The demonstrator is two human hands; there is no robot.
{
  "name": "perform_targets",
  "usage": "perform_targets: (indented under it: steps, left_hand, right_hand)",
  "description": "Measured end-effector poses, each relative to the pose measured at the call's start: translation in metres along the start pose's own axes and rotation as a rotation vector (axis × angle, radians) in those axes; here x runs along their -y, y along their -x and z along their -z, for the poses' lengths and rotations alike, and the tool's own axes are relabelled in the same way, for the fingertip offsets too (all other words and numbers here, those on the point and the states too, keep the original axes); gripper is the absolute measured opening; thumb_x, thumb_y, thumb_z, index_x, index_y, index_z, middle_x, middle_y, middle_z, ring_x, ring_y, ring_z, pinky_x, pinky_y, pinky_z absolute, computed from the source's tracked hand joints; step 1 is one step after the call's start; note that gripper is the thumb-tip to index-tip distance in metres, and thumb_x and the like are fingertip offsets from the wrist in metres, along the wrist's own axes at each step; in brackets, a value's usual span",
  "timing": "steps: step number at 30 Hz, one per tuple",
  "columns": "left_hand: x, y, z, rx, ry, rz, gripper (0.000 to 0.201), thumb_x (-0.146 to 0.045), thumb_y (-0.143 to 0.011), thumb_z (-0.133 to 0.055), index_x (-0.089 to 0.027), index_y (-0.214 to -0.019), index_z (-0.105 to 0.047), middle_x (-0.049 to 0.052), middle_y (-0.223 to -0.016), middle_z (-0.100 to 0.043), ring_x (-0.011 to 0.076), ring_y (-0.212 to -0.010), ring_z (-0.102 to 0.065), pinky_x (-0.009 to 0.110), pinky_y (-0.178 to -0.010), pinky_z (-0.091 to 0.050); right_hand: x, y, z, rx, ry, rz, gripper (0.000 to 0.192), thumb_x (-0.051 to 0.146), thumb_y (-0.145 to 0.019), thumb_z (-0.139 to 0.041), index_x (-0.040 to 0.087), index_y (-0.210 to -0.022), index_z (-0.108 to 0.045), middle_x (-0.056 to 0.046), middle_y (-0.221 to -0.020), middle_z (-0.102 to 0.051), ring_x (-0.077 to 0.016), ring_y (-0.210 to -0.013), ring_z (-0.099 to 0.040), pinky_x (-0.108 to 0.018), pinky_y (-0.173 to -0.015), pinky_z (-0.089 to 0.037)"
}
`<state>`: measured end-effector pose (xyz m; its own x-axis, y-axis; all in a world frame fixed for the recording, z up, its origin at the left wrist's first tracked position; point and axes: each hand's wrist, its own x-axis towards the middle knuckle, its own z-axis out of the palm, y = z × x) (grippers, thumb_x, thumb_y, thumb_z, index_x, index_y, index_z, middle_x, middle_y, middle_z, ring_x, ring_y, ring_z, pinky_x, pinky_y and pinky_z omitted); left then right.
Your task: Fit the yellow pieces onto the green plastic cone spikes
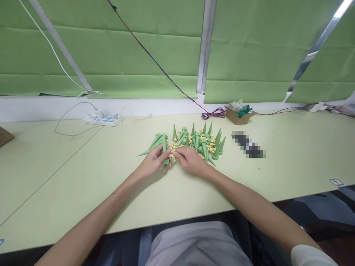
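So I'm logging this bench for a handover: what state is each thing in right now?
Left hand: closed around a green cone.
Right hand: pinching a small yellow piece next to that cone.
Pile of green cones: loose on the table, some upright, some lying, yellow bits mixed in.
Cardboard box: open, holding plastic bags.
Power strip: cable plugged in.

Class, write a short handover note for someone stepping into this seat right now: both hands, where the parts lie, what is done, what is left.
Left hand: closed around one green cone spike, on the table.
Right hand: fingertips pinching a small yellow piece at that spike.
Parts: main pile of green spikes and yellow pieces just beyond the right hand; a few spikes lying apart beyond the left hand.
Done: cannot tell whether those few are finished.
Left: the main pile, judging by its loose yellow pieces.
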<state>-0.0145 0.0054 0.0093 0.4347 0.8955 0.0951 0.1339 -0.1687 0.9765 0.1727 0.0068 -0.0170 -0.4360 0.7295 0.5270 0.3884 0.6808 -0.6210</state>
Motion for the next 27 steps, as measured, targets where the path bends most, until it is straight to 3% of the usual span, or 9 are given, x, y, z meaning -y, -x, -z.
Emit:
perform_targets:
  steps: [4,10,27]
  left_hand:
    - [0.0007,-0.0007,0.0005,-0.007,0.003,-0.008,0.039,-0.058,-0.09,-0.064,-0.02,-0.085,-0.055,0.0,-0.072,-0.057,0.0134,-0.062,-0.058,0.026,-0.049,-0.048]
    - [0.0002,-0.0002,0.0001,-0.006,-0.012,-0.005,0.037,-0.055,-0.092,-0.062,-0.02,-0.084,-0.054,0.0,-0.073,-0.058,0.013,-0.062,-0.058,0.027,-0.052,-0.048]
    - [-0.0006,0.0008,-0.0036,0.011,0.007,0.017,0.035,-0.053,-0.091,-0.065,-0.02,-0.084,-0.057,0.0,-0.071,-0.057,0.0138,-0.058,-0.057,0.027,-0.05,-0.045]
  right_hand:
    - [0.0038,0.0003,0.0024,-0.003,-0.026,-0.052,0.036,0.034,-0.105,-0.043,0.02,-0.073,-0.052,0.003,-0.064,-0.051,-0.0121,-0.06,-0.045,-0.027,-0.064,-0.034]
    - [0.0045,0.003,0.003,0.047,-0.107,-0.065,0.011,0.03,-0.1,-0.054,0.02,-0.099,-0.059,0.001,-0.079,-0.068,-0.0139,-0.066,-0.056,-0.026,-0.066,-0.04]
    - [0.0015,0.0015,0.0015,0.059,0.0,0.032,0.029,0.022,-0.104,-0.042,0.019,-0.079,-0.055,0.0,-0.071,-0.06,-0.0135,-0.065,-0.051,-0.027,-0.069,-0.037]
